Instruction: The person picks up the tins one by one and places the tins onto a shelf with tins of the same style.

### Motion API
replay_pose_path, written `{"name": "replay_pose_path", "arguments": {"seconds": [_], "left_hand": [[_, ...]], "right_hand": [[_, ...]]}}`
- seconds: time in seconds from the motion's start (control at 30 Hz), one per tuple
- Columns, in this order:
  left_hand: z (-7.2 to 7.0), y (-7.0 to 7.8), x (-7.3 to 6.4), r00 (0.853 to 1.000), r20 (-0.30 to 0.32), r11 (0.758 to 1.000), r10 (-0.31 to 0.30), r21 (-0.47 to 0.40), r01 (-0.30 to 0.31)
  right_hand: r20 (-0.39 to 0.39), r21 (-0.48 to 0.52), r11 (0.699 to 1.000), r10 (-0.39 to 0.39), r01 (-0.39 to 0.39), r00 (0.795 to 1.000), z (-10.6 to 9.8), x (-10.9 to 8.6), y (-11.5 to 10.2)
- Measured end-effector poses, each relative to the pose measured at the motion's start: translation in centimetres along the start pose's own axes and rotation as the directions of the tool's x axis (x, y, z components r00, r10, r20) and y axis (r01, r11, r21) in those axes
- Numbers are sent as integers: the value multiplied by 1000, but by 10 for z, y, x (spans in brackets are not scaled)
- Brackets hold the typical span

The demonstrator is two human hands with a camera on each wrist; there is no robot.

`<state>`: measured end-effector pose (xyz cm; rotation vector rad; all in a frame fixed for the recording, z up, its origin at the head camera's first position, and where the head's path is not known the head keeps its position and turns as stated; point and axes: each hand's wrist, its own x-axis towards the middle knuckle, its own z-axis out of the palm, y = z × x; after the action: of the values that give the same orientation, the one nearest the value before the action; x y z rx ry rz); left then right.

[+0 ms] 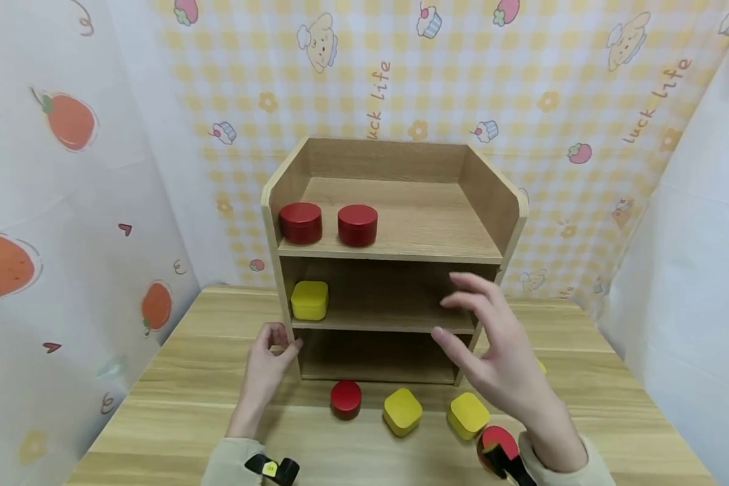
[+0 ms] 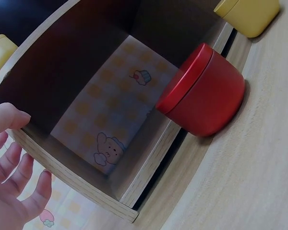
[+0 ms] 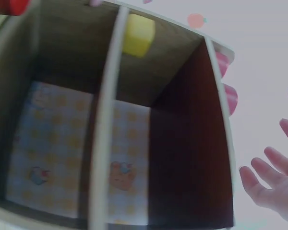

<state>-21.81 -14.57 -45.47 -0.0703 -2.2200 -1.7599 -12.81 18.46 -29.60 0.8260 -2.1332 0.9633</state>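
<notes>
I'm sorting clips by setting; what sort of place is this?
Probably a small staged tabletop booth: sheets hang behind and on both sides of a wood-grain table, which bears a small shelf unit.

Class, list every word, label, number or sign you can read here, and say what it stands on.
"luck life": printed on the checked backdrop, right of the shelf unit.
"uck life": same backdrop, above the shelf unit; its first letter cannot be seen.
Low on the backdrop's right, small lettering: perhaps "life", too small to be sure.
Yellow label on the black wrist strap: marks too small to read.
</notes>
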Motion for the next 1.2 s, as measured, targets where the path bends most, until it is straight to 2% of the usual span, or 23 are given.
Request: {"name": "replay_pose_path", "arguments": {"seconds": [0.17, 0.27, 0.4, 0.53, 0.6, 0.73, 0.83, 0.97, 1.2], "left_hand": [[0, -1, 0, 1000, -9, 1000, 13, 1, -13], [0, 17, -6, 1000, 5, 1000, -3, 10, 3], [0, 22, -7, 1000, 10, 1000, -20, 14, 20], [1, 2, -2, 1000, -1, 1000, -1, 10, 1], [2, 0, -2, 1000, -3, 1000, 7, 6, -7], [1, 0, -2, 1000, -11, 1000, 5, -3, -5], [1, 0, -2, 1000, -18, 1000, -3, -1, 3], [1, -2, -2, 1000, -24, 1000, 3, 8, -3], [2, -3, -1, 1000, -17, 1000, 2, -3, -2]], "right_hand": [[18, -22, 999, 28, -28, 999, 3, -33, 13], [43, -45, 998, 52, -50, 998, 2, -53, 22], [93, -76, 995, 69, -62, 993, 1, -73, 33], [138, -98, 994, 64, -51, 988, 0, -92, 46], [156, -104, 994, 53, -37, 986, 0, -101, 56], [187, -56, 998, 21, -11, 982, -2, -117, 80], [216, -9, 999, 34, -33, 976, -6, -127, 95], [290, -11, 996, 89, -90, 953, -13, -140, 106], [455, -48, 991, 134, -126, 880, -23, -158, 115]]}}
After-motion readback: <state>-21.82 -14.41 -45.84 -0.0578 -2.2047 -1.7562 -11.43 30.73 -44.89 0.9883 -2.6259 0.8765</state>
